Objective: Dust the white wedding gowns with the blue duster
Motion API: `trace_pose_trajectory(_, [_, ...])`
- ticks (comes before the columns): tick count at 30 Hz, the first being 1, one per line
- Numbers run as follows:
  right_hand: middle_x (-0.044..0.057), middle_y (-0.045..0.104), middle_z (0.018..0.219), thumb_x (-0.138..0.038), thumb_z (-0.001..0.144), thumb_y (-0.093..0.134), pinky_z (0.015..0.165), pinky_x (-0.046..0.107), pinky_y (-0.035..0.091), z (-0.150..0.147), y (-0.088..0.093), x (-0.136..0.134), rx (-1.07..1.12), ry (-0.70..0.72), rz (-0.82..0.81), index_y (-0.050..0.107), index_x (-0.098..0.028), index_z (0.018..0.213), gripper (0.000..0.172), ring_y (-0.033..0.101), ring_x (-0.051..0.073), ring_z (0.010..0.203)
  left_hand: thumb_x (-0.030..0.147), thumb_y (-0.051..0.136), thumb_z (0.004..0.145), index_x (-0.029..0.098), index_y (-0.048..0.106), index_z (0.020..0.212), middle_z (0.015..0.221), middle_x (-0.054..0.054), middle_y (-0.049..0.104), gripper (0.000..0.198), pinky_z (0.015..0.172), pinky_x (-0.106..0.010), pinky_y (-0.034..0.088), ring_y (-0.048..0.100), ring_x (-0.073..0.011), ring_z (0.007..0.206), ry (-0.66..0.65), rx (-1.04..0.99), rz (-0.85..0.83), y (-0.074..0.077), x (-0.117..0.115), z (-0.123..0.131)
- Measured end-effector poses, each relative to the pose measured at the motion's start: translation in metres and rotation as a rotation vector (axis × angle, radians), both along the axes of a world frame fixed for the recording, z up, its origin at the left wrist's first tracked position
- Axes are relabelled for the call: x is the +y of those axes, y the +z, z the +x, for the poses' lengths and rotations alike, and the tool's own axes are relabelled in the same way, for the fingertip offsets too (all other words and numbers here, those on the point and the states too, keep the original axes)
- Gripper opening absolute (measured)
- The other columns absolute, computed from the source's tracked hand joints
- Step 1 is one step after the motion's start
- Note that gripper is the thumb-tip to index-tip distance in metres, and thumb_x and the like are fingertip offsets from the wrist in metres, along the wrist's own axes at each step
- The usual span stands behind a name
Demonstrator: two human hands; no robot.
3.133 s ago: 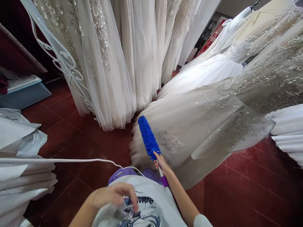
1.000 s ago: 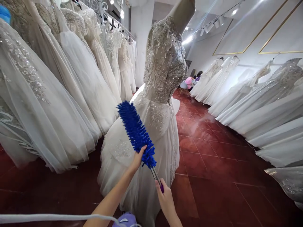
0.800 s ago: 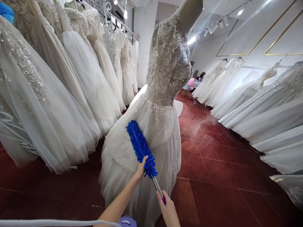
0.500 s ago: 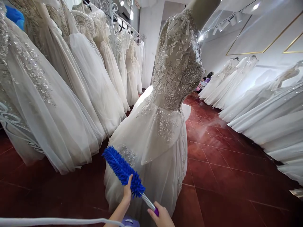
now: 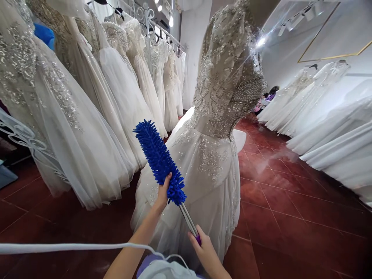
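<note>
Blue duster (image 5: 159,159): right hand (image 5: 205,248) grips handle (image 5: 188,221), left hand (image 5: 163,193) grips bristles (image 5: 174,190), beside beaded gown (image 5: 212,186).

I saw a vivid blue duster (image 5: 159,159) with a silver handle (image 5: 188,219) tipped in purple, in front of the gown (image 5: 210,186), ivory with silver beadwork (image 5: 213,159). Right of the gown, the tiles (image 5: 276,201) showed dark red.

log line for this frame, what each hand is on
left hand: touches blue duster head | right hand: grips duster handle | in front: beaded gown
</note>
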State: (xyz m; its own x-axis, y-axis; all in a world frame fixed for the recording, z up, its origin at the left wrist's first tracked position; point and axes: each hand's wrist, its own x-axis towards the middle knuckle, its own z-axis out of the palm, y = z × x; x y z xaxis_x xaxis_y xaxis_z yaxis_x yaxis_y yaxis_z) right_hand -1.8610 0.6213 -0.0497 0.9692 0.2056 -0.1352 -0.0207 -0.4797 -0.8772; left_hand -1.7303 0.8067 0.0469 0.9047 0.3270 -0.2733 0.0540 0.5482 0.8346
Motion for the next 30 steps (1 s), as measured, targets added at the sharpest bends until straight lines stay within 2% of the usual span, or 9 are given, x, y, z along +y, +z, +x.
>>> trace_pose_trajectory(5, [-0.006, 0.040, 0.059, -0.066, 0.085, 0.046, 0.055, 0.024, 0.033, -0.011, 0.000, -0.050, -0.013, -0.005, -0.018, 0.053, -0.021, 0.078, 0.046, 0.038, 0.013, 0.057, 0.050, 0.072, 0.071, 0.016, 0.068, 0.108, 0.091, -0.007, 0.078, 0.050, 0.090, -0.047, 0.059, 0.074, -0.0287, 0.088, -0.089, 0.036, -0.085, -0.009, -0.041, -0.029])
trace_pose_trajectory(10, [-0.001, 0.051, 0.065, -0.061, 0.088, 0.044, 0.058, 0.025, 0.038, -0.019, 0.002, -0.099, -0.008, 0.056, -0.042, 0.058, -0.019, 0.085, 0.044, 0.044, 0.015, 0.061, 0.040, 0.077, 0.069, 0.019, 0.070, 0.102, 0.108, -0.008, 0.076, 0.039, 0.115, -0.047, 0.042, 0.061, -0.0307, 0.123, -0.004, 0.138, -0.047, -0.031, -0.116, -0.071])
trace_pose_trajectory(15, [0.002, 0.059, 0.066, -0.050, 0.090, 0.044, 0.058, 0.024, 0.041, -0.018, 0.002, -0.148, -0.047, 0.165, -0.116, 0.059, -0.019, 0.082, 0.036, 0.052, 0.016, 0.060, 0.033, 0.077, 0.070, 0.022, 0.071, 0.099, 0.112, -0.006, 0.075, 0.032, 0.115, -0.046, 0.042, 0.056, -0.0313, 0.130, 0.062, 0.175, -0.054, -0.046, -0.163, -0.095])
trace_pose_trajectory(17, [0.003, 0.063, 0.066, -0.046, 0.090, 0.044, 0.057, 0.025, 0.043, -0.011, 0.014, -0.164, -0.075, 0.213, -0.186, 0.061, -0.018, 0.089, 0.032, 0.056, 0.017, 0.059, 0.034, 0.077, 0.070, 0.021, 0.071, 0.102, 0.117, -0.005, 0.074, 0.036, 0.116, -0.045, 0.041, 0.054, -0.0306, 0.132, 0.077, 0.152, -0.074, -0.041, -0.171, -0.097])
trace_pose_trajectory(20, [0.008, 0.073, 0.091, -0.039, 0.095, 0.041, 0.071, 0.027, 0.050, 0.008, 0.051, -0.177, -0.242, 0.238, -0.233, 0.055, -0.019, 0.128, 0.041, 0.069, 0.022, 0.077, 0.039, 0.075, 0.074, 0.020, 0.070, 0.108, 0.122, -0.005, 0.072, 0.040, 0.120, -0.044, 0.035, 0.050, -0.0281, 0.136, 0.104, 0.050, -0.072, -0.020, -0.178, -0.087])
trace_pose_trajectory(23, [0.011, 0.068, 0.123, -0.035, 0.098, 0.036, 0.082, 0.031, 0.053, 0.032, 0.085, -0.177, -0.450, 0.232, -0.301, 0.037, -0.024, 0.149, 0.053, 0.069, 0.025, 0.102, 0.042, 0.069, 0.080, 0.019, 0.064, 0.122, 0.133, -0.004, 0.066, 0.048, 0.121, -0.040, 0.033, 0.049, -0.0239, 0.137, 0.168, -0.109, -0.079, 0.005, -0.186, -0.058])
trace_pose_trajectory(25, [0.011, 0.065, 0.129, -0.030, 0.098, 0.035, 0.080, 0.032, 0.054, 0.044, 0.093, -0.177, -0.512, 0.224, -0.391, 0.035, -0.025, 0.152, 0.054, 0.069, 0.026, 0.103, 0.042, 0.067, 0.083, 0.020, 0.059, 0.130, 0.141, -0.002, 0.060, 0.053, 0.120, -0.039, 0.035, 0.049, -0.0214, 0.137, 0.134, -0.167, -0.129, 0.009, -0.193, -0.036])
trace_pose_trajectory(27, [0.012, 0.064, 0.130, -0.024, 0.098, 0.033, 0.076, 0.032, 0.055, 0.052, 0.087, -0.181, -0.473, 0.217, -0.476, 0.034, -0.025, 0.153, 0.055, 0.071, 0.025, 0.097, 0.044, 0.067, 0.083, 0.022, 0.060, 0.130, 0.141, -0.001, 0.060, 0.052, 0.118, -0.036, 0.038, 0.052, -0.0189, 0.134, 0.041, -0.124, -0.186, -0.004, -0.201, -0.020])
trace_pose_trajectory(30, [0.011, 0.062, 0.135, -0.018, 0.095, 0.035, 0.081, 0.033, 0.055, 0.050, 0.056, -0.194, -0.285, 0.228, -0.514, 0.031, -0.026, 0.154, 0.060, 0.071, 0.025, 0.100, 0.047, 0.070, 0.080, 0.019, 0.069, 0.115, 0.126, -0.005, 0.071, 0.045, 0.115, -0.035, 0.042, 0.061, -0.0195, 0.125, -0.067, 0.034, -0.228, -0.056, -0.209, -0.016])
